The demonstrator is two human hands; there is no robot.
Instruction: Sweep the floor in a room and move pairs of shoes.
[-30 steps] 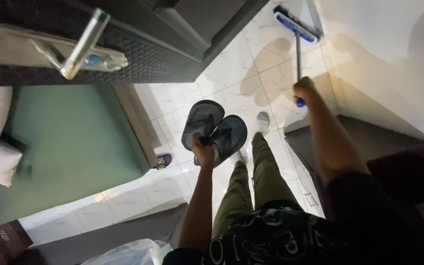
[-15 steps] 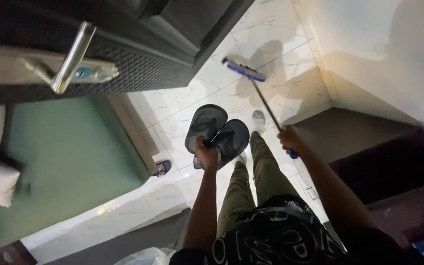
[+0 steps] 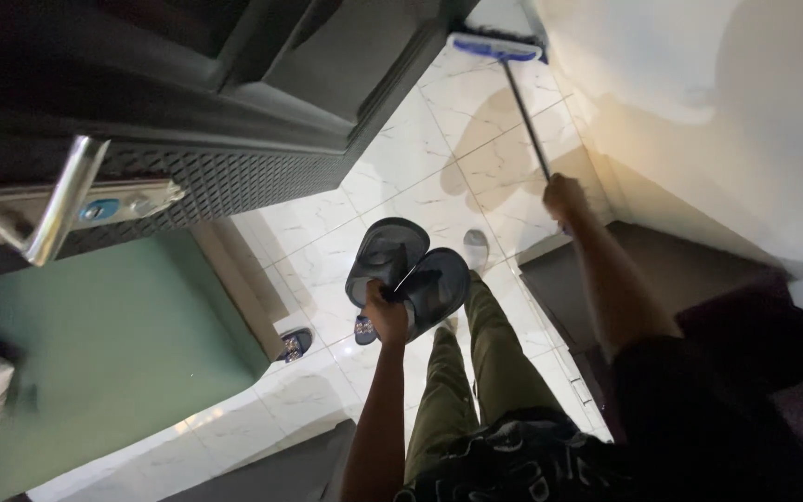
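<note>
My left hand (image 3: 386, 311) grips a pair of dark grey flip-flops (image 3: 407, 271) by their straps, soles facing up, over the white marble floor (image 3: 392, 177). My right hand (image 3: 564, 197) holds the thin handle of a broom (image 3: 524, 113), arm stretched forward. The broom's blue and white head (image 3: 494, 45) rests on the floor far ahead, next to the wall. My legs in olive trousers stand below the flip-flops.
A dark door with a metal lever handle (image 3: 62, 200) stands at the left. A green mat (image 3: 95, 363) lies beneath it. Small patterned sandals (image 3: 296, 345) sit on the floor by the mat. A dark step (image 3: 643, 270) and a white wall (image 3: 717, 112) are at the right.
My right arm has pushed the broom forward, so its head moved from mid-floor to the far wall. The left hand keeps holding the flip-flops.
</note>
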